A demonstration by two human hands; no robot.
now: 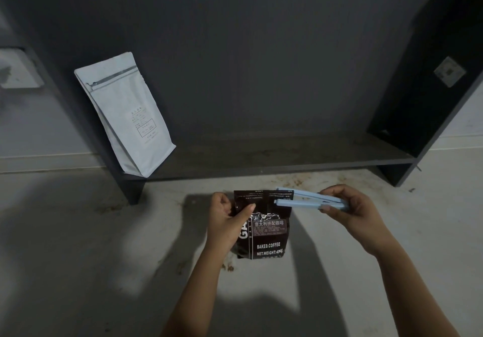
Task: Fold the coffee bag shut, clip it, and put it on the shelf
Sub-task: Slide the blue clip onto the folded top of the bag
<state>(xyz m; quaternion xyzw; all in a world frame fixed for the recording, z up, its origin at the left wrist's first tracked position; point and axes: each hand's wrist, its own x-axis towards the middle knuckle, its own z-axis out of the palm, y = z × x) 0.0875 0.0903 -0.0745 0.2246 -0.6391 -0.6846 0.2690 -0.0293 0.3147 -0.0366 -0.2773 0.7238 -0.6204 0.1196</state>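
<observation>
Below the shelf, on the pale surface, both forearms reach in from 6 o'clock. Left hand is closed on the coffee bag at its upper left side, thumb laid across the front and the other fingers curled behind. Right hand pinches the far end of a pale blue clip between thumb and fingertips, holding it roughly level with its 2 arms parted.

Upright on the surface, the bag is dark brown and glossy, printed with white lettering, and its top is folded down into a flat band. The clip's open end sits at the bag's upper right corner, at 3 o'clock from the fold; the arms seem to straddle that corner, though the dim light makes this hard to confirm.

At 10 o'clock a white pouch leans on the shelf's left end, against the dark back panel. From there to the right upright the shelf board is bare. Brown crumbs speckle the surface near the bag's base.
</observation>
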